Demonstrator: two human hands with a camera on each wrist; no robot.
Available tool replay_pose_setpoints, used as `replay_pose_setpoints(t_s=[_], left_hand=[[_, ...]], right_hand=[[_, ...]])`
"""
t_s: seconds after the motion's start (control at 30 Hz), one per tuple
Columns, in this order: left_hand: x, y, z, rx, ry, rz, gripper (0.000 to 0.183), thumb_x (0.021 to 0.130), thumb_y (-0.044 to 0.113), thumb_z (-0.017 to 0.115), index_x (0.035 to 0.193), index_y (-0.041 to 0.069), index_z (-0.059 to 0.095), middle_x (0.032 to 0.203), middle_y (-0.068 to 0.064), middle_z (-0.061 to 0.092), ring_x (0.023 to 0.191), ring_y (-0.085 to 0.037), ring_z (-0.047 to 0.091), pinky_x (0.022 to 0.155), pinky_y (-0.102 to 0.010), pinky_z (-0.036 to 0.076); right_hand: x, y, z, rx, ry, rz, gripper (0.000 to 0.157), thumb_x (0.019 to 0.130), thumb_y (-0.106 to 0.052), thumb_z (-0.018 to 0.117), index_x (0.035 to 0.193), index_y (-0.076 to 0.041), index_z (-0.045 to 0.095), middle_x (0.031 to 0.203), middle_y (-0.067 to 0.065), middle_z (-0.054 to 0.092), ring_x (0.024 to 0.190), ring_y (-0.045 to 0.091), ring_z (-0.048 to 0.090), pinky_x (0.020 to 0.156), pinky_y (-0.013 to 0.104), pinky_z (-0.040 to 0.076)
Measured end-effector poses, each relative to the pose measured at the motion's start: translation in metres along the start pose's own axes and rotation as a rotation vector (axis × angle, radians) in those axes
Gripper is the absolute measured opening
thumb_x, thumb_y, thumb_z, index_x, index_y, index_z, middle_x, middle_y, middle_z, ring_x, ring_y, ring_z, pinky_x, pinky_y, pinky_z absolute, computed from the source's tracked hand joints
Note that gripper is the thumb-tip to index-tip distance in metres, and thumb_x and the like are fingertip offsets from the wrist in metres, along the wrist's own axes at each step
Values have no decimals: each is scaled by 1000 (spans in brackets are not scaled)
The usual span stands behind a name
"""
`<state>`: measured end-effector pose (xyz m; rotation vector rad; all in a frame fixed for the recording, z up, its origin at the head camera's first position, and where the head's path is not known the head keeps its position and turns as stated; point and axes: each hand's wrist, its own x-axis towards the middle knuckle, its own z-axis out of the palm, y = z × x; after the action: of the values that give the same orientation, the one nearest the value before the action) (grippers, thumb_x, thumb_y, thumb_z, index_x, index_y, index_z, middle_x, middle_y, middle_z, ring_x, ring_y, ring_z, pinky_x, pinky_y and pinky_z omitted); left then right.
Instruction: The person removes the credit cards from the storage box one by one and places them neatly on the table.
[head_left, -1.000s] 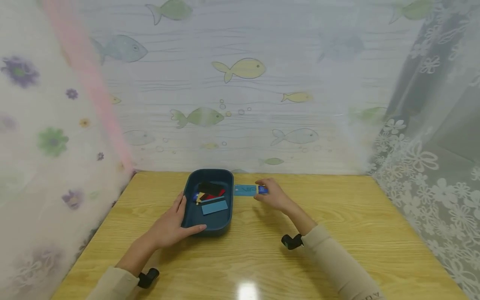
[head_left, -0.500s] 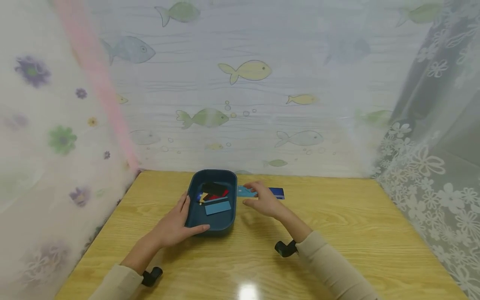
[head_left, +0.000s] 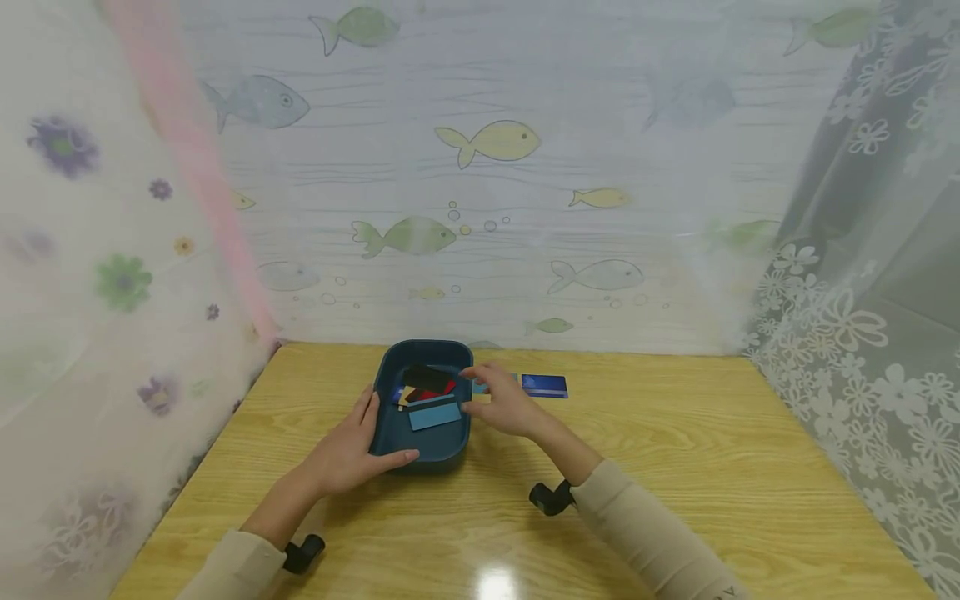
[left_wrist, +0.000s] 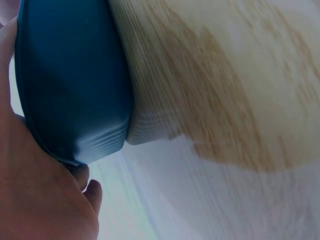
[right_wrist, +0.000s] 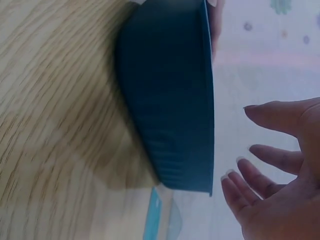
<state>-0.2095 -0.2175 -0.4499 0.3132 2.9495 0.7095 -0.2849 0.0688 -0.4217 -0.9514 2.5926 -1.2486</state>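
Observation:
A dark blue plastic bin [head_left: 442, 450] with rounded corners stands on the table, several cards lying inside it. Among them are a light blue card with a black stripe [head_left: 435, 416], a red card [head_left: 437, 390] and a black card [head_left: 426, 377]. My left hand [head_left: 341, 454] grips the bin's near left corner, thumb over the front rim and fingers along the left side. My right hand [head_left: 504, 403] hovers at the right rim with fingers spread and nothing held. Right of the bin, a dark blue card [head_left: 545, 386] lies beside a light blue card [right_wrist: 152, 215], mostly hidden behind the right hand.
The wooden table [head_left: 675, 467] ends at a fish-print curtain [head_left: 495, 250] behind the bin. Flowered curtains hang at the left [head_left: 127, 375] and right [head_left: 862, 400].
My right hand has let go of the cards on the table and moved left to the bin's right rim. My left hand has stayed on the bin.

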Motion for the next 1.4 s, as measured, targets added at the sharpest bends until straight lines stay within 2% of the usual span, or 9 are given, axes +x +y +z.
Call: replay_pose_setpoints(t_s=[0.2, 0.37, 0.53, 0.73, 0.97, 1.23, 1.4], left_hand=[[0, 1, 0, -5, -13, -6, 130, 83, 84, 57, 163, -2, 1, 171, -19, -7, 150, -50, 24, 112, -65, 35], [0, 2, -1, -9, -15, -10, 128, 84, 83, 56, 163, -2, 1, 171, -18, -8, 150, -51, 23, 112, -67, 34], [-3, 4, 0, -9, -8, -12, 127, 85, 82, 56, 162, -3, 2, 171, -19, -7, 150, -51, 22, 112, -67, 33], [-6, 5, 4, -13, -1, -8, 128, 84, 83, 56, 163, -3, 2, 171, -19, -7, 150, -51, 24, 111, -67, 34], [-6, 3, 7, -3, 5, -7, 128, 84, 84, 56, 163, -2, 3, 171, -19, -7, 150, -49, 25, 112, -65, 34], [-4, -1, 9, -12, 8, -3, 128, 84, 83, 57, 163, -2, 2, 171, -19, -7, 150, -50, 23, 112, -66, 34], [-3, -2, 9, -11, 13, -11, 129, 83, 84, 57, 163, -1, 3, 171, -19, -6, 150, -49, 24, 112, -66, 34]], right_hand=[[5, -8, 4, 17, -10, -64, 47, 96, -7, 69, 140, 4, 55, 137, 24, 52, 125, 45, 53, 104, 57, 46], [11, -18, 7, -36, -38, -77, 50, 96, -9, 69, 142, 5, 54, 136, 22, 53, 125, 41, 55, 104, 52, 48], [15, -27, 15, -85, -68, -39, 56, 95, -13, 70, 145, 4, 52, 142, 23, 50, 130, 40, 52, 108, 52, 45], [18, -32, 28, -76, -84, 45, 60, 96, -16, 70, 150, -1, 48, 149, 21, 43, 134, 37, 50, 107, 51, 46], [23, -41, 39, -48, -44, 121, 70, 92, -15, 76, 152, 2, 44, 154, 24, 38, 138, 39, 46, 106, 51, 47], [34, -38, 61, -4, 10, 206, 73, 89, -14, 77, 151, 4, 43, 155, 25, 35, 141, 42, 42, 107, 53, 46], [40, -35, 74, -39, 58, 237, 74, 88, -18, 79, 150, 4, 46, 154, 25, 36, 141, 47, 37, 106, 57, 45]])
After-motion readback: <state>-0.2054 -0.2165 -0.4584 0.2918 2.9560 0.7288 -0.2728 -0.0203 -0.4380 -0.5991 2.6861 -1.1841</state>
